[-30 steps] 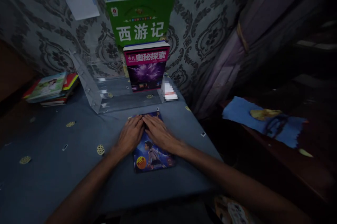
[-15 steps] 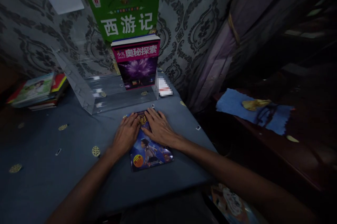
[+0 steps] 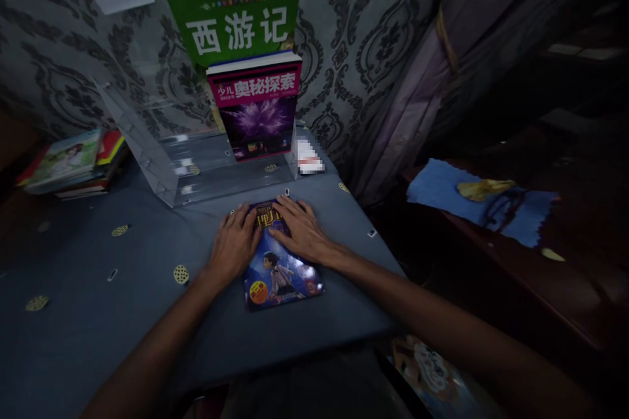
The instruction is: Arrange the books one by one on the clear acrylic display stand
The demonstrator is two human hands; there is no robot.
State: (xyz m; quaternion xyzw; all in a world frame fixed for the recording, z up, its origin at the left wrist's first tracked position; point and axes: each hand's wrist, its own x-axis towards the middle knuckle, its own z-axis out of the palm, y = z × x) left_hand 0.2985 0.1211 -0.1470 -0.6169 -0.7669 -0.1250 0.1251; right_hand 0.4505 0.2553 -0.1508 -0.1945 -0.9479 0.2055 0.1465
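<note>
A blue-purple book (image 3: 282, 275) with a cartoon figure in a white shirt on its cover lies flat on the cloth-covered table. My left hand (image 3: 234, 242) rests along the book's left edge, fingers stretched out toward its upper part. Over the upper right part of the cover lies my right hand (image 3: 302, 230), its fingers extended and a little apart. Both hands touch the book without gripping it, and they hide parts of its sides. Behind it, a clear acrylic book stand (image 3: 147, 157) holds a magenta-and-purple book (image 3: 260, 117) and a tall green book (image 3: 236, 6).
At the left lies a stack of books (image 3: 73, 160). A white, partly pixelated item (image 3: 309, 158) sits beside the stand's right end. Right of the table, a blue cloth (image 3: 437, 193) lies on a dark red surface (image 3: 555, 281). A tied curtain (image 3: 417, 91) hangs against the patterned wall.
My hands have spread slightly apart on the book, baring more of the title between them. The book stays in place; the whole view has shifted a little.
</note>
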